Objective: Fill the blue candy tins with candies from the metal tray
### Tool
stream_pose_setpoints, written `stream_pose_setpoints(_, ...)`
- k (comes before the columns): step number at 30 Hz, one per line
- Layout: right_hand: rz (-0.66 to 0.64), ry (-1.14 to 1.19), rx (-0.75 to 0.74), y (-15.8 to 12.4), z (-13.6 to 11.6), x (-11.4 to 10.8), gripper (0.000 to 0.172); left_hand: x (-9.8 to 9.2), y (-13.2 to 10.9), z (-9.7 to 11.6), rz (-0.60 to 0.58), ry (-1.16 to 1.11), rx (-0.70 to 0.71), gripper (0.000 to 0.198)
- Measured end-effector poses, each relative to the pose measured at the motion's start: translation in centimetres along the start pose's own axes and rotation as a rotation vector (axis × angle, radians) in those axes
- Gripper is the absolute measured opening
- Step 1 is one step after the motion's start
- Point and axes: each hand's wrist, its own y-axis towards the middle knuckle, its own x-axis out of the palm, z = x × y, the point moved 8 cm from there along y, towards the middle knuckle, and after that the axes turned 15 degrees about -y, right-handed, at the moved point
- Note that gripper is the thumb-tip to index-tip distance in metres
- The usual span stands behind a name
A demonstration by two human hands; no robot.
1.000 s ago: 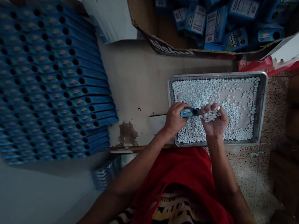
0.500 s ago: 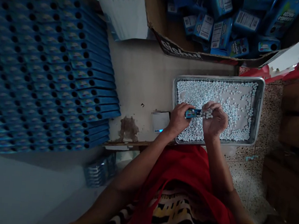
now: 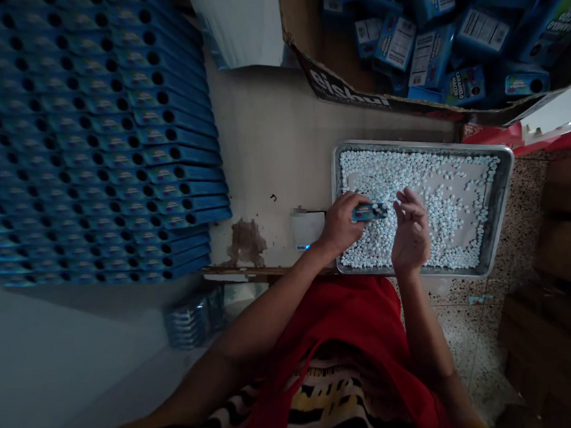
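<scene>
My left hand [image 3: 339, 225] is closed around a small blue candy box [image 3: 366, 212], holding it tilted over the left part of a metal tray [image 3: 500, 216]. White candies show at the hole in the box's right end. Just right of that hole, my right hand [image 3: 412, 234] is open, palm turned up and fingers spread apart, with no heap of candies in it. Many small pale candies [image 3: 449, 219] cover most of the tray floor beneath both hands. Left of the tray, beside my left wrist, lies a small white digital scale [image 3: 308, 228] with a lit blue display.
Stacked blue boxes [image 3: 168, 134] with round holes in their ends fill the left side. An open cardboard carton [image 3: 343, 91] holding more blue boxes stands behind the tray. A white plastic bag [image 3: 244, 28] is at the back. The table's front edge [image 3: 271, 273] lies close to my body.
The small pile of candies in my right palm is gone. My right hand has opened its fingers and drawn slightly away from the box, which now tilts and shows candies at its hole.
</scene>
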Motion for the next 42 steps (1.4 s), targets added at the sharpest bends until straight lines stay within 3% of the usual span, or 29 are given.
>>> stream_pose_setpoints(3, -0.091, -0.618, -0.078, -1.5, 4.5, -1.6, 0.038, -0.2, 0.4, -0.7, -0.01, -0.055, -0.001, 0.051)
stream_pose_setpoints(5, -0.262, -0.989, -0.168, -2.4, 7.9, -1.1, 0.048, -0.1, 0.5, -0.9, -0.045, -0.071, -0.002, 0.05)
stream_pose_setpoints(7, -0.398, -1.19, -0.232, -2.4, 10.7, -0.2, 0.056, -0.3, 0.6, -1.2, -0.047, -0.078, -0.014, 0.047)
stream_pose_setpoints(9, -0.445, -1.243, -0.233, -1.0, 12.1, 0.5, 0.056, -0.7, 0.6, -1.6, -0.021, -0.09, -0.027, 0.042)
stream_pose_setpoints(11, -0.415, -1.204, -0.161, 1.4, 12.6, 0.8, 0.045, -1.4, 0.5, -2.2, 0.016, -0.121, -0.041, 0.038)
stream_pose_setpoints(14, -0.24, -0.973, 0.078, 4.8, 12.2, -0.7, 0.023, -2.5, 0.1, -3.2, 0.053, -0.178, -0.089, 0.04)
stream_pose_setpoints(16, -0.145, -0.721, 0.224, 5.4, 11.2, -1.9, 0.015, -2.9, -0.3, -3.8, 0.053, -0.184, -0.13, 0.041)
stream_pose_setpoints(18, -0.172, -0.493, 0.271, 4.9, 9.2, -2.1, 0.016, -3.1, -0.6, -4.1, 0.059, -0.163, -0.146, 0.041)
stream_pose_setpoints(21, -0.311, -0.385, 0.18, 3.4, 4.6, -1.0, 0.016, -3.0, -0.8, -3.5, 0.068, -0.146, -0.114, 0.04)
stream_pose_setpoints(24, -0.391, -0.5, -0.016, 2.4, 0.2, 0.7, 0.009, -2.4, -0.8, -2.6, 0.054, -0.139, -0.079, 0.041)
stream_pose_setpoints(26, -0.42, -0.6, -0.116, 2.2, -1.3, 1.9, 0.013, -2.0, -0.8, -2.0, 0.039, -0.12, -0.069, 0.04)
stream_pose_setpoints(29, -0.453, -0.682, -0.134, 2.4, -1.2, 3.0, 0.018, -1.5, -0.9, -1.5, 0.016, -0.079, -0.049, 0.036)
stream_pose_setpoints(33, -0.479, -0.615, -0.081, 2.2, -0.3, 3.2, 0.034, -1.2, -1.1, -1.2, 0.008, -0.05, -0.019, 0.037)
stream_pose_setpoints(37, -0.306, -0.497, 0.041, 1.9, 0.2, 2.0, 0.028, -0.5, -1.1, -0.6, -0.028, -0.007, 0.019, 0.04)
stream_pose_setpoints(39, -0.198, -0.341, 0.149, 1.8, 0.8, 1.0, 0.026, 0.0, -1.1, -0.5, -0.063, -0.009, 0.039, 0.044)
stream_pose_setpoints(42, -0.179, 0.057, 0.404, 1.1, 3.1, 0.5, 0.033, 0.2, -1.3, -1.3, -0.012, -0.108, 0.011, 0.047)
